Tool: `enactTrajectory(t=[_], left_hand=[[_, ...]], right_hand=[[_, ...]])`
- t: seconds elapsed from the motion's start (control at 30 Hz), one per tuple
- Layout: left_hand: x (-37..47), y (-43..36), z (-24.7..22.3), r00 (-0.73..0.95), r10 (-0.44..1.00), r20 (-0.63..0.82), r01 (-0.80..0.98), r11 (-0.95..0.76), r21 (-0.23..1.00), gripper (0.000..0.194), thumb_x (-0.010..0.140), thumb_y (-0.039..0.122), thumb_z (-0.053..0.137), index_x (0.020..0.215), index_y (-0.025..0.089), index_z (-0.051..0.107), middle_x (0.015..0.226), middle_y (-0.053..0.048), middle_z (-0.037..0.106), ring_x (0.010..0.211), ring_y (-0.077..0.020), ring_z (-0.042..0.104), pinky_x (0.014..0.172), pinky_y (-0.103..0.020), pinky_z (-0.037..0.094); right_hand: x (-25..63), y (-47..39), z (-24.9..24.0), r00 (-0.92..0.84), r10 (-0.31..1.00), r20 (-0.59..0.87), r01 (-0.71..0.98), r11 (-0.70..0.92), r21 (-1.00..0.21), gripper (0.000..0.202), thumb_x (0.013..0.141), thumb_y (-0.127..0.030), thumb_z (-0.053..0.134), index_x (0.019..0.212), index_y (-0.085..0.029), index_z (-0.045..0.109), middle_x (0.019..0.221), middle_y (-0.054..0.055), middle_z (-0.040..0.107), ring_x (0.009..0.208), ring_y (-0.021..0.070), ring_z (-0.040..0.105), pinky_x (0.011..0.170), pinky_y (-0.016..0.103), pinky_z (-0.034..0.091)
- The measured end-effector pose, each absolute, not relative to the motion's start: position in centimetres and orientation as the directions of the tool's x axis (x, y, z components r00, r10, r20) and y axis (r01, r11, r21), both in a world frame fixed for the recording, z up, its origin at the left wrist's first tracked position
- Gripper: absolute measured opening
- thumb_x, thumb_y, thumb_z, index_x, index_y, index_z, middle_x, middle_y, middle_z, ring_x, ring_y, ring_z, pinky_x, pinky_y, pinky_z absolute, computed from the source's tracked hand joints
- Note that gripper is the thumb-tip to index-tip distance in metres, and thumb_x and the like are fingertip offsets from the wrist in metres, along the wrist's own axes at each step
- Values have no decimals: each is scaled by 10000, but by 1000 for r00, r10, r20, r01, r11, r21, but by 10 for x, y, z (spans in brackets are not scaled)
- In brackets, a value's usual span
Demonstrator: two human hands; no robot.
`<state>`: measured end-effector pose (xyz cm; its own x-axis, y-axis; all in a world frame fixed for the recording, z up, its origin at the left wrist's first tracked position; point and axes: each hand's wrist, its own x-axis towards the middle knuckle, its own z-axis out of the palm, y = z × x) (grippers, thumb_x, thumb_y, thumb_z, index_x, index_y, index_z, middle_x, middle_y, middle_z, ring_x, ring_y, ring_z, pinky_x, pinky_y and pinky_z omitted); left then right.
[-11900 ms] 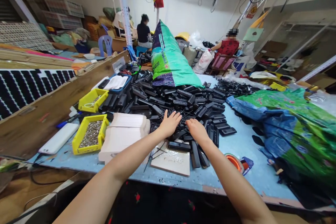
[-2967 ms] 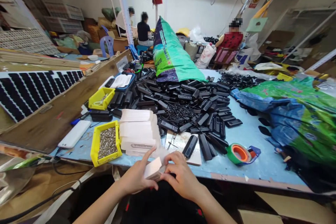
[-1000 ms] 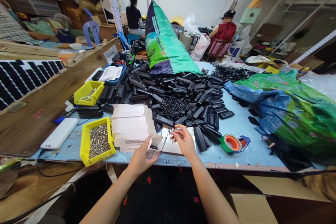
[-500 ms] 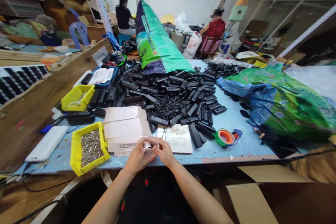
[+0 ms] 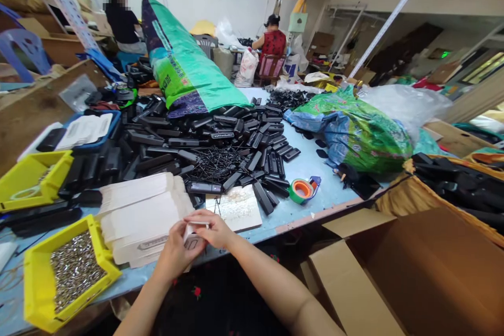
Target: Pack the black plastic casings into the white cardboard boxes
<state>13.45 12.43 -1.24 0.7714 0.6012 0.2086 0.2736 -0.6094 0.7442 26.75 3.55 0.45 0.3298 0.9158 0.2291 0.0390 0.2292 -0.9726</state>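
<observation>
Between my two hands, at the table's front edge, is a small white printed box (image 5: 191, 242). My left hand (image 5: 176, 252) is closed round its left side. My right hand (image 5: 213, 229) grips the box from the right, its fingers at the upper end; what lies inside is hidden. Just left of it lies a fanned stack of flat white cartons (image 5: 145, 220) with a printed outline on the top one. A whitish board (image 5: 235, 208) lies behind my right hand, with a few thin black pins on it.
A yellow bin (image 5: 29, 294) of small metal parts stands at front left, another yellow bin (image 5: 59, 168) behind it. Black plastic cases (image 5: 185, 142) and black pins (image 5: 220, 164) are heaped mid-table. A tape dispenser (image 5: 302, 190) lies right; an open cardboard box (image 5: 354, 283) stands below. People work behind.
The camera view has swung to the right, so the table things sit further left and more of the open cardboard box shows. Both hands still hold the white box.
</observation>
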Motion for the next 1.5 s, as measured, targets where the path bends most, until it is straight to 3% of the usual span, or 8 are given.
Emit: enactTrajectory(t=[0.13, 0.47, 0.67, 0.77, 1.0, 1.13, 1.23, 1.5], left_hand=[[138, 123, -3, 712, 702, 20, 442, -470, 764, 1004, 679, 428, 660, 1455, 144, 89, 1031, -145, 641, 827, -300, 686, 699, -419, 544], [140, 123, 11, 741, 672, -7, 407, -440, 800, 901, 701, 476, 641, 1433, 176, 208, 1174, -169, 580, 912, -317, 659, 805, -471, 518], [121, 116, 24, 452, 884, 122, 460, -348, 817, 876, 614, 619, 668, 1299, 149, 391, 1333, -185, 407, 1269, -385, 404, 1060, -570, 322], [129, 100, 28, 463, 863, -202, 371, 19, 929, 796, 640, 563, 695, 1278, 210, 376, 1149, -134, 546, 1081, -352, 579, 924, -571, 457], [181, 46, 30, 625, 506, -594, 159, 662, 732, 326, 803, 224, 611, 1095, 237, 467, 904, -61, 660, 830, -243, 693, 742, -393, 567], [205, 12, 35, 632, 542, -554, 70, 672, 738, 358, 785, 226, 651, 1081, 240, 450, 991, -59, 656, 958, -233, 664, 837, -383, 545], [217, -10, 46, 725, 469, -505, 78, 672, 736, 464, 749, 329, 715, 1107, 264, 426, 1138, -62, 614, 1077, -237, 613, 940, -391, 495], [190, 17, 48, 748, 421, -513, 237, 551, 800, 603, 714, 563, 671, 1159, 241, 422, 1262, -116, 530, 934, -229, 638, 846, -409, 511]], right_hand=[[263, 30, 15, 322, 901, 292, 142, 259, -955, 291, 838, -393, 595, 1048, -224, 704, 1180, 49, 652, 1098, 189, 608, 976, 338, 466], [270, 20, 5, 177, 816, 550, 652, 321, -686, 389, 894, -412, 494, 1192, -189, 605, 1315, 85, 561, 1239, 177, 501, 1078, 350, 355], [409, -100, 35, 830, 547, 106, 555, -793, -252, 476, 815, -47, 451, 1264, -167, 556, 1292, 134, 542, 1203, 232, 475, 1018, 386, 377], [464, -161, 39, 882, 471, -7, 466, -876, -123, 302, 732, -71, 613, 1020, -123, 689, 1272, 205, 526, 1155, 357, 462, 922, 497, 405], [475, -184, 48, 873, 489, -4, 481, -860, -168, 365, 781, -148, 635, 1146, -156, 629, 1358, 158, 463, 1134, 317, 473, 938, 464, 416], [373, -147, 49, 707, 707, -17, 483, -501, -718, 750, 796, -335, 644, 1443, -222, 283, 1397, 122, 422, 1149, 243, 513, 935, 399, 459], [313, -132, 46, 504, 863, 28, 510, -272, -816, 1025, 640, -353, 764, 1476, -218, 185, 1464, 120, 326, 1289, 262, 401, 1047, 391, 380], [425, -202, 26, 900, 423, -105, 385, -885, -263, 547, 777, -252, 588, 1283, -62, 503, 1089, 181, 590, 1055, 309, 551, 942, 404, 401]])
